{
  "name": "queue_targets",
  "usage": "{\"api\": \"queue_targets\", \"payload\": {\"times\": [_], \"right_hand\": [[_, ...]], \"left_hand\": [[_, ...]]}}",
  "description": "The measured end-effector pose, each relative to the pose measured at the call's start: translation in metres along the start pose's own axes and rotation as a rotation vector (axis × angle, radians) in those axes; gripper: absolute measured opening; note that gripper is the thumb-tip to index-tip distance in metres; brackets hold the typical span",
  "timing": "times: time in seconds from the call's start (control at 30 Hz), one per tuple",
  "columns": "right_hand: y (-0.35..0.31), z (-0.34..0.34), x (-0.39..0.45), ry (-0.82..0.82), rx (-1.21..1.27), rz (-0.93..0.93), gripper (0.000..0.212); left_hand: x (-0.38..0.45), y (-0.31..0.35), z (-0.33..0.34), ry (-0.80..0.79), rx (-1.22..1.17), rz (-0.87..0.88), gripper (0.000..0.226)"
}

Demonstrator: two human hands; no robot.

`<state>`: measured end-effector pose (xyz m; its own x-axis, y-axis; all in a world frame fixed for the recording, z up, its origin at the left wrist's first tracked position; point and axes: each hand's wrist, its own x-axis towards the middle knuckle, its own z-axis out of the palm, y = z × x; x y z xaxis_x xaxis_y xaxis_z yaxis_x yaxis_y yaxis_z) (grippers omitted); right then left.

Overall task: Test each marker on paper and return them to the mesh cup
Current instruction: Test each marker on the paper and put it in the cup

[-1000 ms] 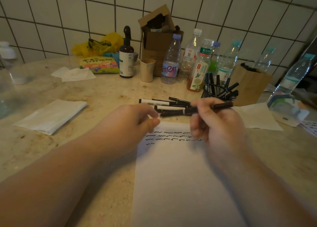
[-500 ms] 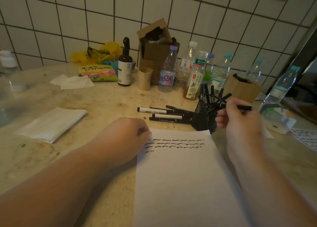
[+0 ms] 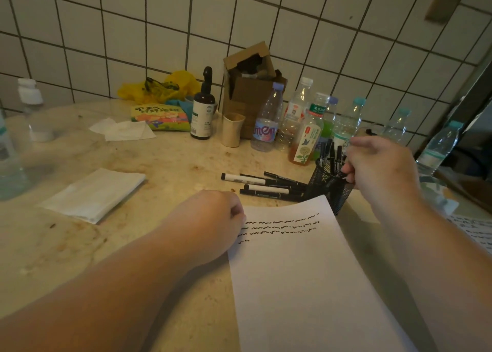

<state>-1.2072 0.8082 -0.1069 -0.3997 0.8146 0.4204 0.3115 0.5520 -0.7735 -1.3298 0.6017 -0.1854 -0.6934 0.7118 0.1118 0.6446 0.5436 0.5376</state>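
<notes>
White paper (image 3: pixel 306 285) lined with black squiggles near the far edge. Black mesh cup (image 3: pixel 330 186) to the right; black and white-barrelled markers (image 3: pixel 263 186) to its left. Mottled beige counter (image 3: pixel 133 165) with brown stains. White tiles (image 3: pixel 133 32) gridded by dark grout on the far wall. Yellow bag (image 3: pixel 170 86), dark brown bottle (image 3: pixel 203 112) with white label, brown cardboard box (image 3: pixel 253 90), folded white tissue (image 3: pixel 93 194) at left.

Black wire-mesh cup (image 3: pixel 330 189), matt paper (image 3: pixel 306 271)
</notes>
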Motion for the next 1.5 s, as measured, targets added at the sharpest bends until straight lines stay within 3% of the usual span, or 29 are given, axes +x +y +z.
{"api": "queue_targets", "payload": {"times": [0.07, 0.17, 0.27, 0.37, 0.63, 0.87, 1.2, 1.5], "right_hand": [[-0.013, 0.006, -0.008, -0.055, -0.1, -0.148, 0.019], [-0.024, 0.03, -0.016, -0.3, -0.406, -0.342, 0.022], [-0.017, 0.07, -0.013, -0.546, -0.777, -0.352, 0.036], [0.0, 0.106, -0.007, -0.65, -0.973, -0.347, 0.042], [0.012, 0.131, 0.012, -0.641, -0.974, -0.244, 0.039], [0.011, 0.122, 0.016, -0.638, -0.837, -0.2, 0.049], [-0.001, 0.126, 0.014, -0.733, -0.777, -0.219, 0.025], [0.01, 0.125, 0.021, -0.791, -0.767, -0.322, 0.037]], "left_hand": [[-0.001, 0.001, 0.0, -0.006, -0.003, -0.004, 0.018], [0.0, 0.003, 0.0, -0.011, 0.01, -0.008, 0.018], [0.0, 0.005, -0.002, -0.024, 0.015, -0.017, 0.018], [0.0, 0.006, -0.004, -0.033, 0.017, -0.022, 0.018], [0.002, 0.006, -0.002, -0.053, 0.061, -0.013, 0.021], [-0.001, 0.008, -0.005, -0.06, 0.048, -0.007, 0.02], [-0.004, 0.011, -0.007, -0.051, 0.052, -0.026, 0.021], [-0.002, 0.011, -0.007, -0.041, 0.063, -0.017, 0.02]]}}
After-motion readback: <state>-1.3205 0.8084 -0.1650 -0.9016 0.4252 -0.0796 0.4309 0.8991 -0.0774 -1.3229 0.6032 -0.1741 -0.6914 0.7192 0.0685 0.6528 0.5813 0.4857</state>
